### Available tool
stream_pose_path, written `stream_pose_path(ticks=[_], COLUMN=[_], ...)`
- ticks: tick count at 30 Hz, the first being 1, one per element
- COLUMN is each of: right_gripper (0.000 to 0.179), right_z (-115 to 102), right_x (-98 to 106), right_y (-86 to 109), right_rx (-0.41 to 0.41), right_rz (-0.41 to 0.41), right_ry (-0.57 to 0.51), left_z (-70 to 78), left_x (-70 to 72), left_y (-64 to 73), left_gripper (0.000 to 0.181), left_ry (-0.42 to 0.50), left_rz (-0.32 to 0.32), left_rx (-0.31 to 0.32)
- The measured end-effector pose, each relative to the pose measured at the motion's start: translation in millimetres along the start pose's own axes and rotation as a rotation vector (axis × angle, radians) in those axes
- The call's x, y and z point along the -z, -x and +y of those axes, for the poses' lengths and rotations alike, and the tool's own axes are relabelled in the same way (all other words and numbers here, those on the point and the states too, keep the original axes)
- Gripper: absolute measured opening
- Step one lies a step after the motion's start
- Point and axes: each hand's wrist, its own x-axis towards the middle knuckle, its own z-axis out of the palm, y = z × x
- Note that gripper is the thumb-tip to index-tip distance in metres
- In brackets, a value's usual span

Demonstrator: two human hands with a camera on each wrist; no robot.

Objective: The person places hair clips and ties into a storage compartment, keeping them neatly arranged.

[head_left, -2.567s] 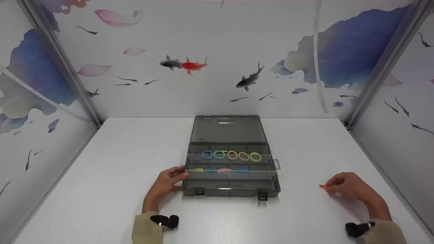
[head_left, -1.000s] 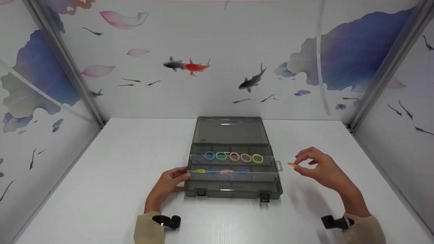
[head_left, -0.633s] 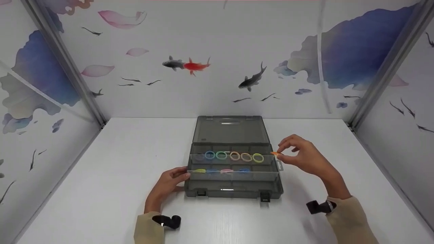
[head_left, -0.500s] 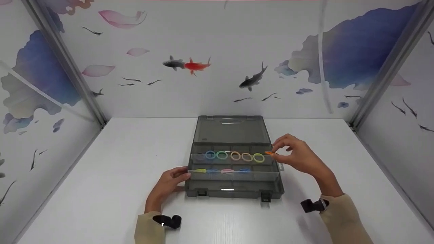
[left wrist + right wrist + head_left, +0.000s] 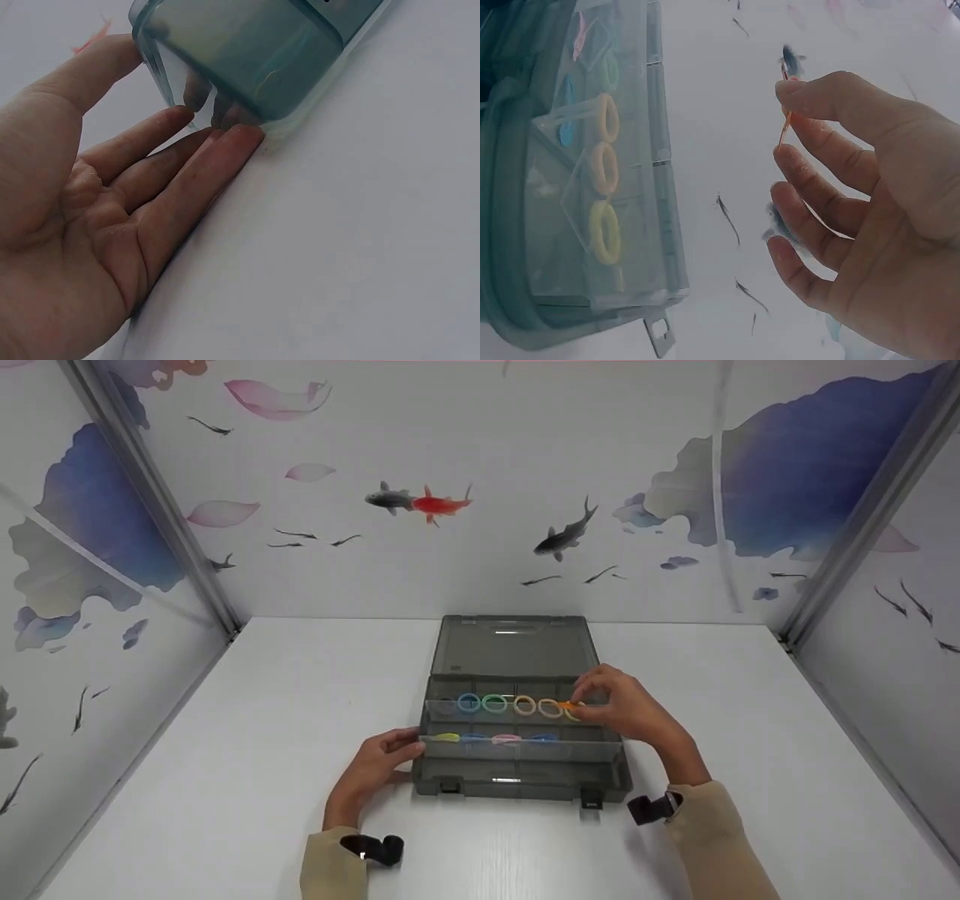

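Note:
A grey see-through compartment box (image 5: 517, 772) stands on the table with its lid folded back. My left hand (image 5: 382, 761) is at its left side; in the left wrist view its fairly straight fingertips (image 5: 244, 135) touch the box's wall. Thumb and fingertips of my right hand (image 5: 626, 709) pinch a small thin orange piece (image 5: 570, 705), seen edge-on. That hand is over the right end of the back row, and the orange piece overlaps a yellow ring (image 5: 605, 232) there in the head view. A green ring (image 5: 494, 703) is among several coloured rings in this row.
Slim coloured pieces, one of them pink (image 5: 506, 739), lie in the box's middle row. Clear dividers (image 5: 517, 750) rise between rows. Latches (image 5: 592, 799) stick out at the front, and a hanging tab (image 5: 658, 335) at the right side. Patterned walls (image 5: 480, 555) enclose the white table (image 5: 262, 697).
From the table on the right, my right hand has carried the orange piece up and leftward until over the box's back row. My left hand has stayed at the box's left side.

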Motion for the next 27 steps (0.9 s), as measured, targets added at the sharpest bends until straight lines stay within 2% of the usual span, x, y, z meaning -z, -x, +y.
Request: stream_pose_path(ticks=[8,19,27], right_gripper=[0.005,0.006,0.005], right_z=[17.9,30.9,41.9], right_x=[-11.2,-18.7,-25.4], right_y=[-1.0,-2.5,-2.7], right_rx=[0.013,-0.062,-0.05], right_rz=[0.011,-0.003,-0.035], right_ry=[-0.006,0.052,0.065], left_z=[1.3,0.6,-0.2], left_x=[-1.5,0.7,0.5], left_y=[-2.1,-1.0,-1.0], left_gripper=[0.065,0.066,0.066], left_ry=[0.014,0.043,0.063], left_rz=[-0.017,-0.024,-0.03], left_rx=[-0.012,-0.009,-0.01])
